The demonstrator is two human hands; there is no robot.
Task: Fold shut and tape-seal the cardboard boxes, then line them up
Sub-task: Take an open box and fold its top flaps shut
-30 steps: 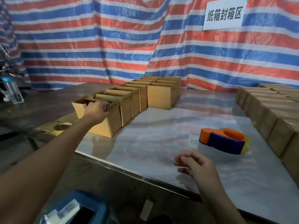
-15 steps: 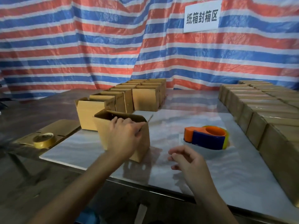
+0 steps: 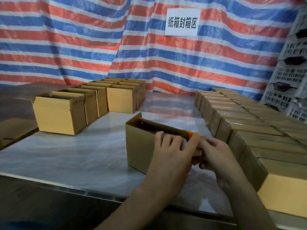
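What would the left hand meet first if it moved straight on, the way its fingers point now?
Most likely the far wall of the open box: the left hand lies over its near rim, fingers pointing away. The orange tape dispenser shows just behind that wall. Depth is unclear.

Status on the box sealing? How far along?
Done: sealed boxes lined up on the right. In hand: centre box, top open, left hand and right hand at its right end. To do: fold and tape it, then the open boxes on the left.
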